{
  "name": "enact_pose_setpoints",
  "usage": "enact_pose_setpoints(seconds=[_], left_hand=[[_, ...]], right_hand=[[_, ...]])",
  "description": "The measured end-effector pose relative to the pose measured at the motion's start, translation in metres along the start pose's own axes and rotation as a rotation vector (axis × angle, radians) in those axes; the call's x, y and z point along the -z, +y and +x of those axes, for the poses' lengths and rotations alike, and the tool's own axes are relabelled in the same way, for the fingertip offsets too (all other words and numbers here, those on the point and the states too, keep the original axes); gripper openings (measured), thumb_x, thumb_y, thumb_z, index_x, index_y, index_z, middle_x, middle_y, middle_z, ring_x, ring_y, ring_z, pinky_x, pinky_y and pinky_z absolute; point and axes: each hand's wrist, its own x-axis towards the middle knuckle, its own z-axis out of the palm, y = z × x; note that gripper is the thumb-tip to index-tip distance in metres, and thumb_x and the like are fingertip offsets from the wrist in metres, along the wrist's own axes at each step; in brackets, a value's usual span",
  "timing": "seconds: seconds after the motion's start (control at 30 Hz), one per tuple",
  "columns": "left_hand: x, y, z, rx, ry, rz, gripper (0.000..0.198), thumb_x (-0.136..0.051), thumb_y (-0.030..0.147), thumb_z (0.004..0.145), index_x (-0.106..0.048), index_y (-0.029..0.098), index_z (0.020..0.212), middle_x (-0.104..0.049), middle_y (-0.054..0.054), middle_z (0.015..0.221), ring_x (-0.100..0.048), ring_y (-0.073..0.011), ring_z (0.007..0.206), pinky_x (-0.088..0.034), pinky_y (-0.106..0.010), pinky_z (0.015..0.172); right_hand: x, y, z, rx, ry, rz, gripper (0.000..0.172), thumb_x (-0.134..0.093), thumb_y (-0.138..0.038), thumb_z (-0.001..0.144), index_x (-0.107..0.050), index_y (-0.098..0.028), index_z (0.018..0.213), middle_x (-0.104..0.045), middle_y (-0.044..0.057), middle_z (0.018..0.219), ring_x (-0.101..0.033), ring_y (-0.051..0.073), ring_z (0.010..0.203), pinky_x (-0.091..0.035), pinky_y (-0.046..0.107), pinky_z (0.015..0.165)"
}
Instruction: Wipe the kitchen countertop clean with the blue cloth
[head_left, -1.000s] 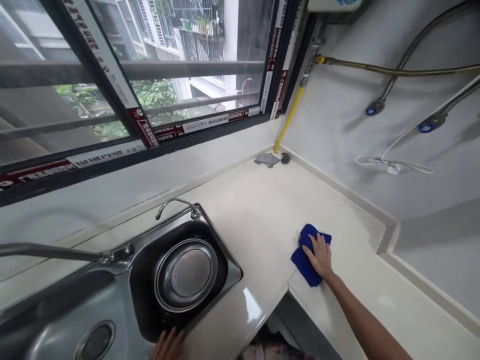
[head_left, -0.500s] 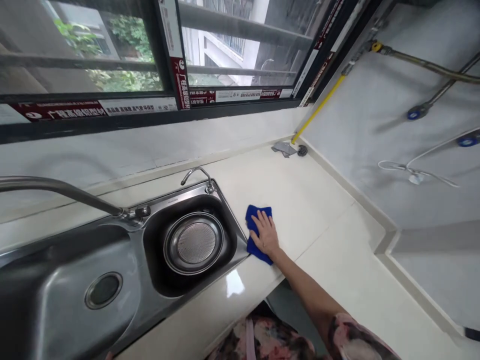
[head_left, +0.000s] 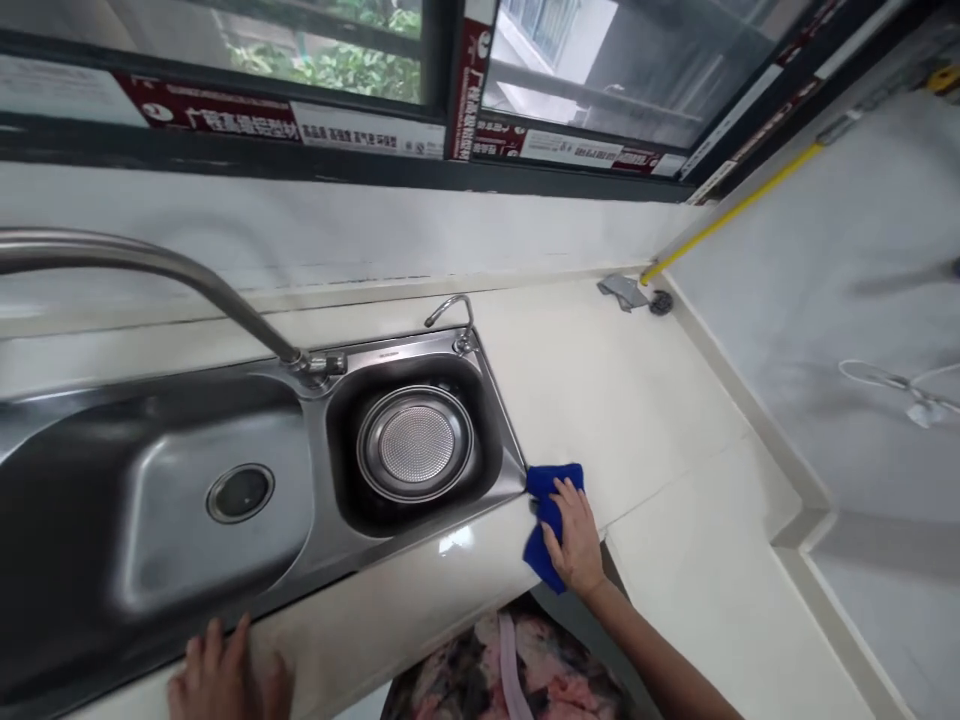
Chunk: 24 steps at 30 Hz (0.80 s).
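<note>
A blue cloth (head_left: 551, 515) lies on the white countertop at the right front corner of the sink, one end hanging toward the counter's front edge. My right hand (head_left: 576, 535) presses on it, palm down, fingers slightly apart. At the lower left, my left hand (head_left: 217, 675) rests on the counter's front strip beside the sink, with its fingers spread and nothing in it. The steel double sink (head_left: 321, 480) has a round perforated strainer basin (head_left: 416, 447) in its right bowl.
A large curved faucet (head_left: 150, 255) rises behind the sink, and a small tap (head_left: 454, 315) stands at its back right corner. A grey rag (head_left: 622, 291) and dark scourer (head_left: 661, 303) lie by a yellow pipe (head_left: 735, 212) in the far corner.
My right hand and the blue cloth have moved toward me, to the counter's front edge. My left hand has come into fuller view. The camera view has shifted left and down.
</note>
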Motion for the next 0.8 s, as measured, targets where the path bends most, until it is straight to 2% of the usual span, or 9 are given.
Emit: enact_pose_setpoints(seconds=[0.1,0.23,0.33,0.43,0.53,0.6,0.67,0.73,0.8], left_hand=[[-0.003,-0.001,-0.005,-0.037,0.003,-0.018,0.063,-0.038,0.044,0.098,-0.045,0.005,0.148,-0.039,-0.033,0.161,-0.023,-0.0468,0.158,-0.024,-0.075,0.123],[-0.003,0.003,-0.006,-0.084,0.005,-0.033,0.062,-0.039,0.043,0.098,-0.046,0.005,0.147,-0.041,-0.032,0.16,-0.024,-0.0441,0.158,-0.022,-0.073,0.125],[-0.002,0.002,-0.004,-0.098,-0.014,-0.034,0.063,-0.039,0.044,0.098,-0.046,0.006,0.148,-0.04,-0.032,0.161,-0.024,-0.0438,0.158,-0.024,-0.073,0.125],[-0.002,-0.003,0.001,-0.087,-0.023,-0.023,0.063,-0.039,0.047,0.097,-0.045,0.012,0.15,-0.04,-0.027,0.164,-0.026,-0.0433,0.158,-0.028,-0.075,0.123],[-0.003,-0.007,0.007,-0.062,-0.018,0.003,0.065,-0.039,0.05,0.096,-0.045,0.016,0.15,-0.038,-0.024,0.165,-0.028,-0.0453,0.156,-0.031,-0.078,0.12],[-0.002,-0.007,0.011,-0.036,-0.018,0.012,0.066,-0.038,0.052,0.096,-0.049,0.012,0.147,-0.041,-0.025,0.164,-0.029,-0.0463,0.155,-0.03,-0.077,0.121],[0.001,-0.005,0.014,-0.008,-0.027,0.017,0.066,-0.037,0.052,0.096,-0.052,0.009,0.144,-0.044,-0.026,0.161,-0.031,-0.0449,0.155,-0.029,-0.074,0.123],[0.003,-0.003,0.016,-0.007,-0.029,0.025,0.068,-0.035,0.054,0.097,-0.053,0.007,0.143,-0.044,-0.028,0.161,-0.03,-0.0441,0.155,-0.029,-0.072,0.124],[0.004,-0.002,0.018,-0.027,-0.003,0.038,0.068,-0.034,0.056,0.097,-0.052,0.01,0.144,-0.041,-0.028,0.163,-0.029,-0.0435,0.156,-0.03,-0.072,0.124]], right_hand=[[-0.004,-0.01,-0.005,-0.086,-0.031,-0.083,0.051,-0.043,-0.03,0.103,-0.039,-0.016,0.152,-0.039,0.021,0.161,-0.027,0.037,0.155,-0.035,0.069,0.119],[-0.021,-0.057,0.014,-0.083,-0.15,-0.096,0.056,-0.046,-0.031,0.099,-0.043,-0.009,0.151,-0.034,0.024,0.164,-0.017,0.044,0.157,-0.025,0.073,0.122],[-0.034,-0.104,0.031,0.046,-0.305,-0.01,0.058,-0.051,-0.033,0.097,-0.049,-0.003,0.146,-0.044,0.027,0.157,-0.025,0.045,0.154,-0.022,0.07,0.125],[-0.044,-0.151,0.04,0.242,-0.442,0.101,0.065,-0.059,-0.042,0.096,-0.049,-0.003,0.147,-0.051,0.027,0.151,-0.035,0.043,0.149,-0.026,0.065,0.125],[-0.049,-0.181,0.04,0.447,-0.458,0.193,0.07,-0.063,-0.046,0.096,-0.045,-0.006,0.15,-0.049,0.024,0.154,-0.036,0.038,0.149,-0.03,0.06,0.124],[-0.049,-0.184,0.036,0.491,-0.422,0.234,0.066,-0.063,-0.042,0.096,-0.044,-0.007,0.15,-0.048,0.021,0.156,-0.034,0.034,0.151,-0.031,0.057,0.125],[-0.046,-0.174,0.03,0.466,-0.379,0.269,0.06,-0.062,-0.038,0.097,-0.048,-0.009,0.147,-0.051,0.019,0.154,-0.034,0.03,0.151,-0.032,0.054,0.126],[-0.042,-0.154,0.026,0.372,-0.323,0.279,0.054,-0.063,-0.037,0.096,-0.052,-0.012,0.143,-0.056,0.017,0.15,-0.037,0.027,0.15,-0.033,0.052,0.126],[-0.035,-0.125,0.021,0.207,-0.246,0.248,0.051,-0.063,-0.035,0.094,-0.055,-0.014,0.14,-0.058,0.015,0.149,-0.039,0.027,0.149,-0.033,0.051,0.126]])
